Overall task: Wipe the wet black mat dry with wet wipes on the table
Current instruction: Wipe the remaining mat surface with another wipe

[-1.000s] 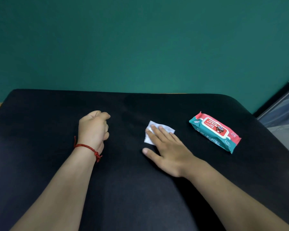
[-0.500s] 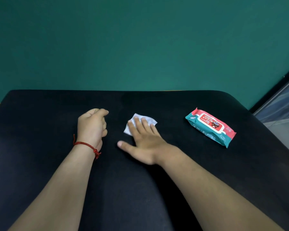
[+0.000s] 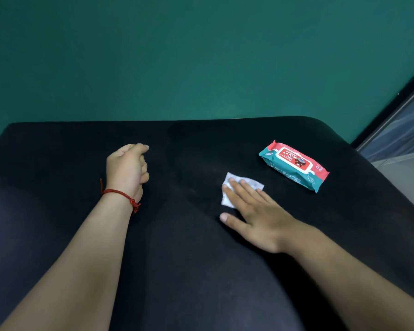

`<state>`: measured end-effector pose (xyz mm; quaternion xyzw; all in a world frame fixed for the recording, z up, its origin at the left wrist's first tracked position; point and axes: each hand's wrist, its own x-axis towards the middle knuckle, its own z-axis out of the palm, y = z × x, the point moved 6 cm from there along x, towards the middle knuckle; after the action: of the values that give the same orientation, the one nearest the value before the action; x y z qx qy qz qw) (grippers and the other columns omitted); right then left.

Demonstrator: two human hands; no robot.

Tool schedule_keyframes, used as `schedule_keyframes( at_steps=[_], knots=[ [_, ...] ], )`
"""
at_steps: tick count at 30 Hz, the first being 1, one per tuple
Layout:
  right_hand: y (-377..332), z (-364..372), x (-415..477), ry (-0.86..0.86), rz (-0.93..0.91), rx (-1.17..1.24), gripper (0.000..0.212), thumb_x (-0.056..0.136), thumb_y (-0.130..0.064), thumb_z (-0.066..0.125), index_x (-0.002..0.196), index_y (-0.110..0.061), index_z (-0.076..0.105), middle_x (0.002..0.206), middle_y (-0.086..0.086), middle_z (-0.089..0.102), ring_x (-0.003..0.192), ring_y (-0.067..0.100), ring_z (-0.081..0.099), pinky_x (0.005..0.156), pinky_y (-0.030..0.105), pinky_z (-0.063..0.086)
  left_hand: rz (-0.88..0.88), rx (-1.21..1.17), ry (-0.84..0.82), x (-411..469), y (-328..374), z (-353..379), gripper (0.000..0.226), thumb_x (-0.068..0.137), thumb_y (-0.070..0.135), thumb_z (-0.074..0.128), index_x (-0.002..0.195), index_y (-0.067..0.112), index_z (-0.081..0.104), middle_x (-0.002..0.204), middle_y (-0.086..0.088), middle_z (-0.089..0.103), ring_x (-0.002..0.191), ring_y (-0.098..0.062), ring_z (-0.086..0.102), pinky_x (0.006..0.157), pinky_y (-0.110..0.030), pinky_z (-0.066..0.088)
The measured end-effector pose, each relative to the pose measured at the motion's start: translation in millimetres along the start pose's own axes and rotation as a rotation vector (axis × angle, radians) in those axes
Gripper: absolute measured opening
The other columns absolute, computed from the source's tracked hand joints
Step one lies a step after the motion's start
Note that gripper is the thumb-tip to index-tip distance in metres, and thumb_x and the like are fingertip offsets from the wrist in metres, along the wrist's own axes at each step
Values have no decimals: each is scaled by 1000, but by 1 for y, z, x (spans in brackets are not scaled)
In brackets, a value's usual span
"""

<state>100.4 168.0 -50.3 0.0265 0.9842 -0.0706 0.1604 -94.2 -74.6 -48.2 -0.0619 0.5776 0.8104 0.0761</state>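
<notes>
Wiping seems under way, with much mat left. The left hand (image 3: pixel 127 168) rests on the mat (image 3: pixel 58 223), fingers curled, empty. Right of a dull mid-mat streak, the right hand (image 3: pixel 261 218) presses the wipe (image 3: pixel 257 185) flat with straight fingers (image 3: pixel 246 191). Count: two hands, one mat, one wipe, one pack (image 3: pixel 294 164).

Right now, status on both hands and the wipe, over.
Right hand flat, pressing wipe on mat. Left hand fisted, empty, on mat. Pack right of wipe, not blocking.
</notes>
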Motion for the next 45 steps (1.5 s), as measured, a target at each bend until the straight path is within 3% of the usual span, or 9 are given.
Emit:
schedule_keyframes(
  at_steps=[6, 11, 19, 27, 30, 33, 37, 41, 45],
  knots=[
    [-11, -5, 33, 24, 118, 54, 99, 93, -89, 16, 167, -32, -17, 172, -9, -30, 157, 13, -31, 131, 43, -11, 0, 14, -3, 2, 0, 1, 28, 94, 12, 64, 75, 23, 47, 57, 4, 26, 49, -12, 18, 47, -30, 12],
    [-64, -2, 41, 11, 22, 53, 105, 92, -89, 20, 167, -26, -17, 172, 0, -31, 156, 21, -34, 129, 47, -14, 19, 19, -8, 4, -2, 1, 27, 94, 13, 65, 76, 23, 48, 57, 5, 27, 48, -12, 20, 45, -28, 14],
    [-86, 22, -45, -12, -243, 13, 88, 100, -80, 24, 167, -38, -15, 170, -17, -32, 150, 1, -40, 129, 39, -14, 31, 48, -24, 2, -2, 1, 32, 94, 13, 66, 72, 24, 45, 55, 5, 27, 47, -12, 20, 43, -26, 16],
    [-5, 20, -63, 29, 14, -11, 78, 100, -79, 14, 164, -46, -17, 168, -25, -30, 151, -5, -34, 131, 38, -6, 29, 43, -20, 0, 0, 0, 30, 93, 13, 65, 73, 24, 46, 55, 5, 27, 48, -12, 19, 45, -27, 14],
    [-3, 18, -42, 58, 96, 44, 84, 99, -81, 16, 165, -42, -17, 170, -20, -29, 153, 1, -33, 131, 38, -11, 52, 85, -22, -2, 1, 2, 32, 92, 14, 66, 72, 24, 43, 56, 4, 27, 48, -13, 19, 45, -27, 15],
    [-22, 16, -19, 80, 108, 74, 92, 95, -85, 18, 167, -37, -15, 172, -13, -29, 156, 10, -33, 130, 42, -13, 126, 197, -24, -8, 3, 5, 44, 91, 17, 66, 63, 25, 32, 58, -1, 24, 48, -16, 19, 46, -25, 20],
    [-70, 19, -13, 71, -24, 73, 95, 96, -84, 21, 168, -32, -12, 174, -5, -25, 157, 16, -32, 130, 47, -13, 290, 482, -32, -26, 8, 15, 48, 93, 24, 65, 62, 14, 28, 61, -5, 22, 51, -16, 21, 59, -20, 43],
    [-101, 36, -57, 60, -193, 35, 92, 98, -81, 23, 168, -32, -10, 174, -8, -24, 156, 12, -34, 129, 45, -14, 365, 777, -77, -38, 10, 27, 45, 95, 29, 62, 63, 11, 35, 59, -5, 31, 55, -17, 33, 58, -28, 39],
    [-84, 48, -103, 50, -215, 35, 87, 99, -81, 21, 168, -37, -10, 173, -14, -25, 154, 4, -35, 130, 41, -13, 464, 1183, -160, -60, 11, 27, 48, 100, 36, 58, 66, 8, 39, 56, -2, 44, 55, -23, 46, 59, -36, 43]
  ],
)
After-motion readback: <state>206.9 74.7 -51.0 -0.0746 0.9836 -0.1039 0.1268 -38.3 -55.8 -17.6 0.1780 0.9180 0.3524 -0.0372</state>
